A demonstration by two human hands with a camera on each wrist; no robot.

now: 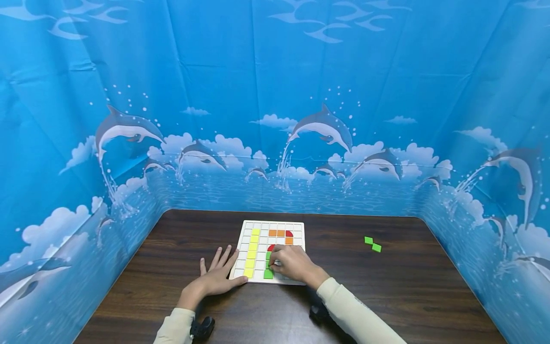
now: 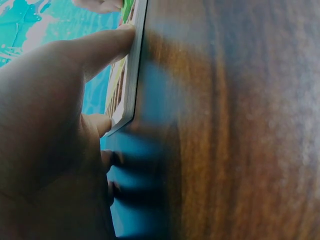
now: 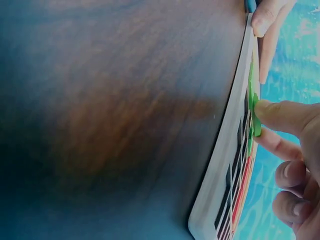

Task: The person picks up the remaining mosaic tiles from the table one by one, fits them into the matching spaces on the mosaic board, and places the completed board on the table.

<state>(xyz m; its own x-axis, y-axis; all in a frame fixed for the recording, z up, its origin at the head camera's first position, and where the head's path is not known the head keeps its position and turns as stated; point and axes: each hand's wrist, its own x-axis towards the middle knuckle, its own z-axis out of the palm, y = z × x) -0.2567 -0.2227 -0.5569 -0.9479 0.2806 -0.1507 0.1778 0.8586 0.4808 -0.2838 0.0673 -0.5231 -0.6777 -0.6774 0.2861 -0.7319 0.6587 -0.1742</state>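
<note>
A white gridded board (image 1: 263,234) lies on the table, partly filled with coloured tiles. My left hand (image 1: 216,277) is spread at its left side, thumb on the front edge and a fingertip at the left edge. My right hand (image 1: 293,263) is over the board's right half. Between thumb and index finger it pinches a green square tile (image 3: 257,119), tilted close over the green tiles (image 1: 268,274) on the board. A column of yellow tiles (image 1: 252,248) runs down the left part. Orange tiles (image 1: 272,233) and a rounded red tile (image 1: 289,233) sit farther back. My right hand hides some cells.
Two loose green tiles (image 1: 372,244) lie corner to corner on the dark wooden table (image 1: 412,286), right of the board. A blue dolphin-print curtain (image 1: 240,119) encloses the table's back and sides. Dark wrist devices (image 1: 203,328) sit below both forearms.
</note>
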